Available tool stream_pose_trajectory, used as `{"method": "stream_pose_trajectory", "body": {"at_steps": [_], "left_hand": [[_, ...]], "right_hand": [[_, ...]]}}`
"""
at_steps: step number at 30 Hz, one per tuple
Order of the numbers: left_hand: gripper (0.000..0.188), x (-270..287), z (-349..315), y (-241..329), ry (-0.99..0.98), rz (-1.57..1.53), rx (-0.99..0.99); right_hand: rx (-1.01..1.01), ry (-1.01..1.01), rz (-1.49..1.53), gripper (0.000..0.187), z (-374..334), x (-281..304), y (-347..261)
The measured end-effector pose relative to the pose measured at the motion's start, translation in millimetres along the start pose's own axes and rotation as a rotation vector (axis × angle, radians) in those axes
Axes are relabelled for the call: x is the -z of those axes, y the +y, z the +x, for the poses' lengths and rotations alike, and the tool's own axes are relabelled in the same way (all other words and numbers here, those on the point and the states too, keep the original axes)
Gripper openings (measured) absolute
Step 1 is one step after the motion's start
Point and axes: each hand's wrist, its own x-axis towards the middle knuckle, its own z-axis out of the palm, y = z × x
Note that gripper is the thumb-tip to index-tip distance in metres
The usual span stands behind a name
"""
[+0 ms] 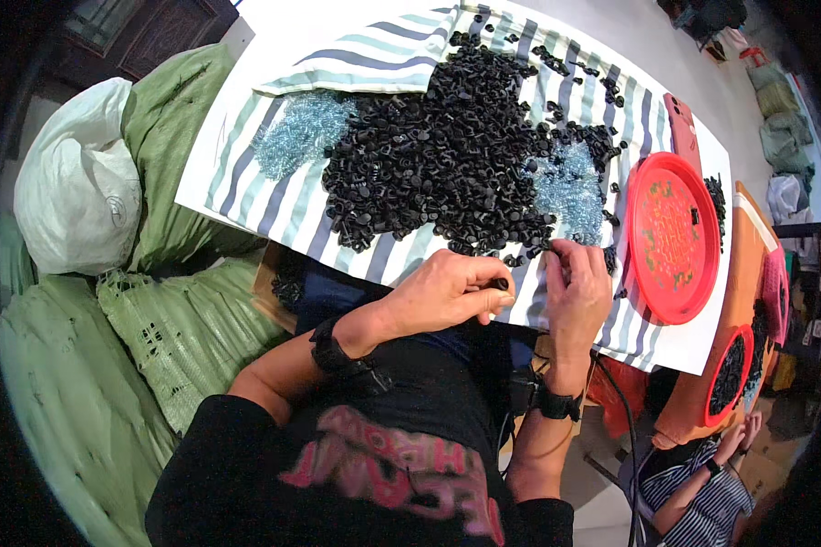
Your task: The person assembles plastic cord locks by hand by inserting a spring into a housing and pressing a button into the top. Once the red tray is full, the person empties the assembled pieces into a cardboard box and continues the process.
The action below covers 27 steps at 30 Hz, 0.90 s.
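The left hand is clamped on a small black part, long axis roughly nine-to-three o'clock, located at nine o'clock from the right hand, whose fingertips, bunched on contents that cannot be determined, sit nearer the black pile, at ten o'clock.

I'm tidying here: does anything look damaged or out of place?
Yes: a green woven sack at left looks torn, with dark holes showing. One black part lies alone on the nearer red tray, away from the pile.

Room on striped cloth leftward; black heap blocks ahead, red tray right.
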Motion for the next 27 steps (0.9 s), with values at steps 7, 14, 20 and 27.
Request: {"method": "stream_pose_trajectory", "body": {"at_steps": [7, 14, 20, 27], "left_hand": [[0.016, 2, 7, 1, 0.077, -0.077, 0.081], [0.018, -1, 5, -4, 0.087, -0.147, 0.076], [0.020, 0, 7, 2, 0.143, -0.091, 0.077], [0.024, -1, 9, 0, 0.152, 0.051, 0.084]], "right_hand": [[-0.085, -0.015, 0.072, 0.018, 1, 7, 0], [-0.102, -0.035, 0.100, 0.017, -1, 7, 0], [-0.076, -0.042, 0.076, 0.014, -5, 12, -1], [-0.050, -0.076, 0.073, 0.015, -4, 6, -1]]}}
